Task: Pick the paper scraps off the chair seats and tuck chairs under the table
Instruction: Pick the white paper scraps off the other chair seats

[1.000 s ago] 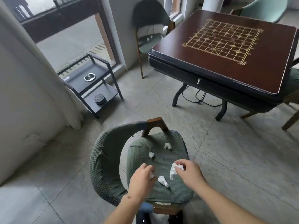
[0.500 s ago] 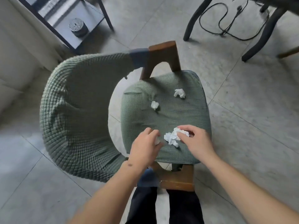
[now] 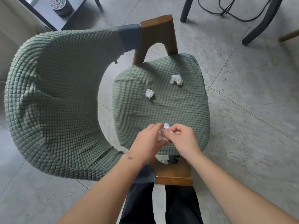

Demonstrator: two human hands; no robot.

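A chair with a green textured seat cushion (image 3: 174,110) and a curved green backrest (image 3: 53,101) stands below me. Two crumpled white paper scraps lie on the seat: one near the middle (image 3: 149,93), another farther back to the right (image 3: 176,79). At the seat's front edge my left hand (image 3: 148,141) and my right hand (image 3: 184,139) meet around a bunch of white paper scraps (image 3: 163,133). My left hand cups the bunch, and my right hand's fingertips pinch it from the right. Most of the bunch is hidden between the hands.
Dark table legs (image 3: 185,10) and a black cable (image 3: 226,10) are on the tiled floor beyond the chair. A low black shelf holding a round dark object (image 3: 60,4) stands at the upper left. My dark trouser legs (image 3: 160,206) are just behind the chair's wooden frame.
My view dropped from the table to the chair seat. My right hand gathered the scraps near the seat's front and brought them against my left hand; both now hold them together.
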